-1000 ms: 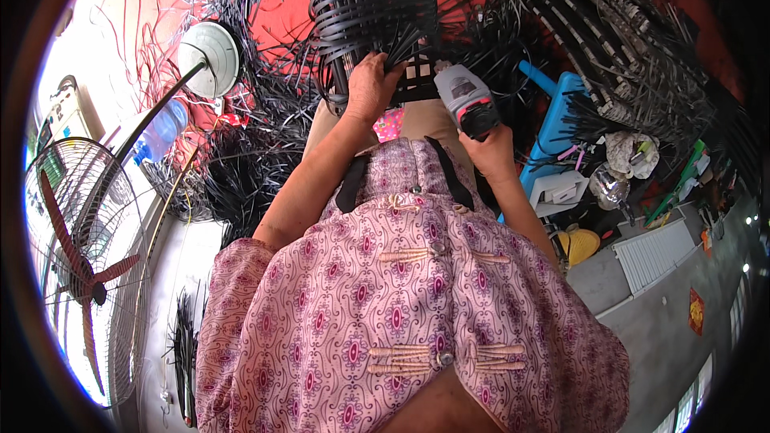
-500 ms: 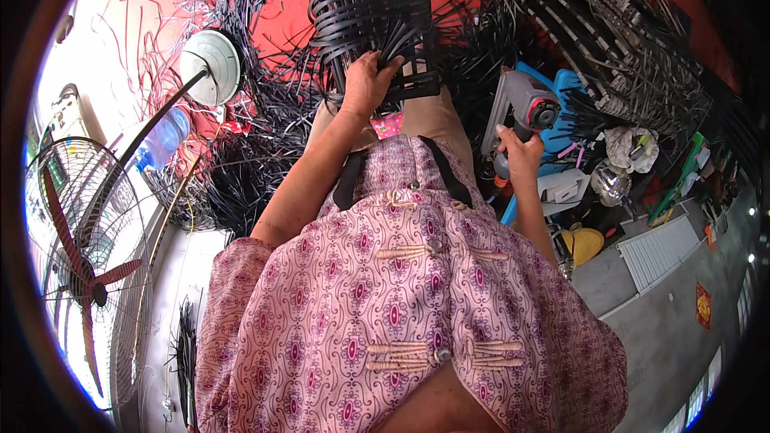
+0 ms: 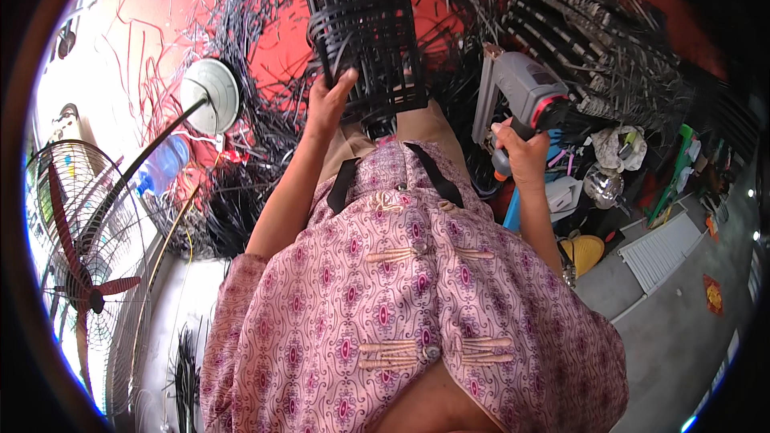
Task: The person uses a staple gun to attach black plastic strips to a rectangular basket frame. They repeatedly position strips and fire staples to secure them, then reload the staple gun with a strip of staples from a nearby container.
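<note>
A black woven basket frame of flat plastic strips stands between my knees at the top middle. My left hand grips its lower left edge, fingers over the woven band. My right hand holds a grey power tool with a red and black nose by its handle, off to the right of the basket and apart from it. My pink patterned shirt fills the lower middle of the view.
Loose black plastic strips lie heaped over the red floor. A standing fan is at the left with a round white base nearby. A blue stool, bags and clutter sit at the right, with more black woven pieces.
My right hand has carried the power tool away from the basket, out to the right and upward. My left hand has stayed on the basket's lower left edge.
</note>
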A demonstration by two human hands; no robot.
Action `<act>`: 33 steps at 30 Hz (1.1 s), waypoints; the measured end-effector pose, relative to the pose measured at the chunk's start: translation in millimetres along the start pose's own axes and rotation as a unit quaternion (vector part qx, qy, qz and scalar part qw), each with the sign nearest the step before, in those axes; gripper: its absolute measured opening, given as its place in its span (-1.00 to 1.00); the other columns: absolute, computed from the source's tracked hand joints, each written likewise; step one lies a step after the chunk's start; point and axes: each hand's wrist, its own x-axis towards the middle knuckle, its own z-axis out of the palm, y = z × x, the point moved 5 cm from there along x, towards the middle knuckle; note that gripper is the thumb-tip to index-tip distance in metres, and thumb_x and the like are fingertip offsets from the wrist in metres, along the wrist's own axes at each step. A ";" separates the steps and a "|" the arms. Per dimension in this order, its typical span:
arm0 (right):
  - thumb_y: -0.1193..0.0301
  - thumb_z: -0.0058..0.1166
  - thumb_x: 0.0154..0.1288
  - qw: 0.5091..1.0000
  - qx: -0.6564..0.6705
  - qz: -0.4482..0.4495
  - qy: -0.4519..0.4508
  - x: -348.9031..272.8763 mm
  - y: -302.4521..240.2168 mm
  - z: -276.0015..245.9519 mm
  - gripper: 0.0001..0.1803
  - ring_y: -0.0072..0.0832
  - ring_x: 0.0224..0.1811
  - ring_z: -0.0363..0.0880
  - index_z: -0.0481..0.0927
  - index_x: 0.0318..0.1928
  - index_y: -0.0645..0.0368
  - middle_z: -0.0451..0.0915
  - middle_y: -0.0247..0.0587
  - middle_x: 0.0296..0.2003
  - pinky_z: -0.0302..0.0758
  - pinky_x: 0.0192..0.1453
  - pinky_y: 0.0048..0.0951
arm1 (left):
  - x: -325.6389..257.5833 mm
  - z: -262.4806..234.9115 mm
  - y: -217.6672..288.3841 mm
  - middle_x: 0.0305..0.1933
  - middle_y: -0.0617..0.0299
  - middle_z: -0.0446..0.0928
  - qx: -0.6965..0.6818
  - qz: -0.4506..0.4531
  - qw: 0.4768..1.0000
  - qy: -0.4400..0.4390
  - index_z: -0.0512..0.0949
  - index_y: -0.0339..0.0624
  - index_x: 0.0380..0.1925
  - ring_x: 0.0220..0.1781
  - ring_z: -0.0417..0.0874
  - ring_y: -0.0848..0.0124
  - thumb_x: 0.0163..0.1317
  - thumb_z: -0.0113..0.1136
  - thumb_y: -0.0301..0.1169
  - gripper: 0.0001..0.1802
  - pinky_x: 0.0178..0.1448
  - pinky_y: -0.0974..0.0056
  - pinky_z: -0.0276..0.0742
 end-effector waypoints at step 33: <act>0.41 0.42 0.02 0.926 0.038 -0.367 -0.081 30.8 -320.7 144.4 -0.61 -0.54 -0.44 0.60 0.56 -0.14 0.18 0.62 -0.31 -0.41 0.56 -0.29 -0.40 | -90.5 99.0 273.9 -0.31 0.22 0.68 -0.170 0.004 0.927 -0.335 0.63 -0.24 -0.11 -0.35 0.74 0.38 0.27 0.42 -0.17 -0.63 -0.39 0.31 0.66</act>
